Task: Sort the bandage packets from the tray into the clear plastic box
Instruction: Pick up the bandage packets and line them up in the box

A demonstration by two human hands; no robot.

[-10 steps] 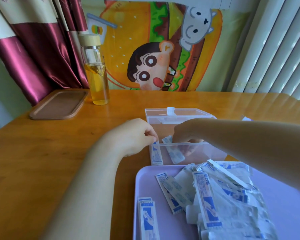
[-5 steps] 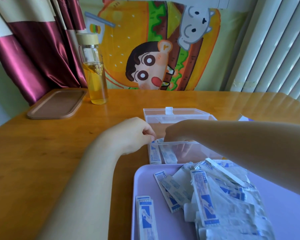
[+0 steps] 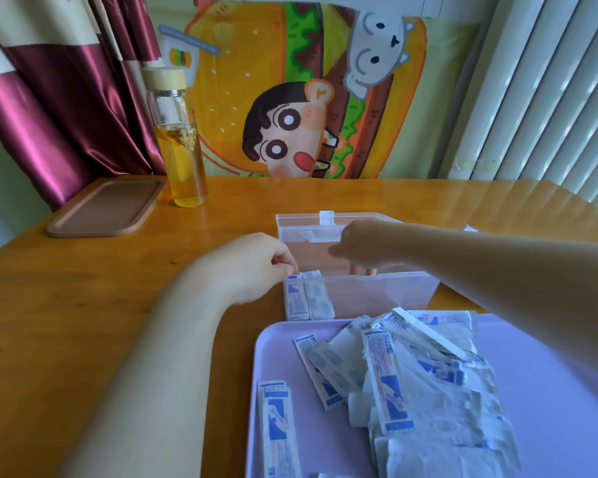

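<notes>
Wooden table (image 3: 83,305). Well beyond left hand (image 3: 246,267), to its left: flat brown tray (image 3: 106,207); upright glass bottle (image 3: 180,146) beside it, yellow liquid. Behind: maroon curtain (image 3: 66,108), cartoon burger poster (image 3: 290,98), white blinds (image 3: 549,98).

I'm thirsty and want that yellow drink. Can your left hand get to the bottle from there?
Probably yes. Only bare table lies between the left hand and the bottle, and the brown tray sits aside. Its fingers are at the corner of the clear box, so they'd leave that first.
</notes>
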